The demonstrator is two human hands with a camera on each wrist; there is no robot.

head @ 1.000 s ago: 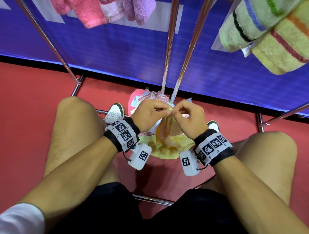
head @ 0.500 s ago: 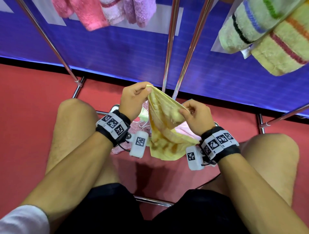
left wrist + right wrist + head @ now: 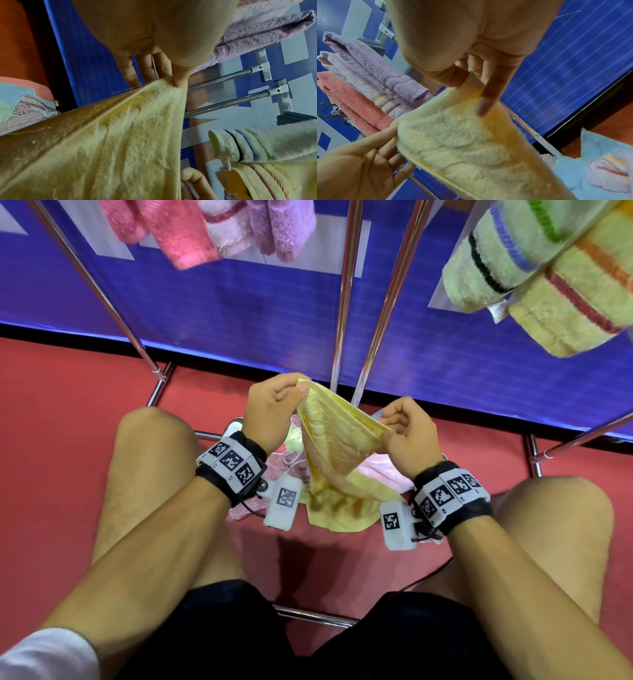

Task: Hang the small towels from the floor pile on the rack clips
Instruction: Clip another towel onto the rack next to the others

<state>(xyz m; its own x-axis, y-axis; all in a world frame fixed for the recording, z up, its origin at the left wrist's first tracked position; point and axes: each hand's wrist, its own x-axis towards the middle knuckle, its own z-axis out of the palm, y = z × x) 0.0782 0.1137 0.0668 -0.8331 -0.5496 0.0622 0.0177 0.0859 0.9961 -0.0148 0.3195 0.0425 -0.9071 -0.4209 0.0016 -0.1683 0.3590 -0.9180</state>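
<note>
Both hands pinch yellow towel corners.

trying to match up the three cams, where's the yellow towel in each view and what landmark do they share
Head view: yellow towel at centre, stretched between left hand and right hand.
Left wrist view: it fills the lower left, pinched at the top corner.
Right wrist view: centre to lower right.
Shared landmark: the purple towel hanging on the rack.
</note>
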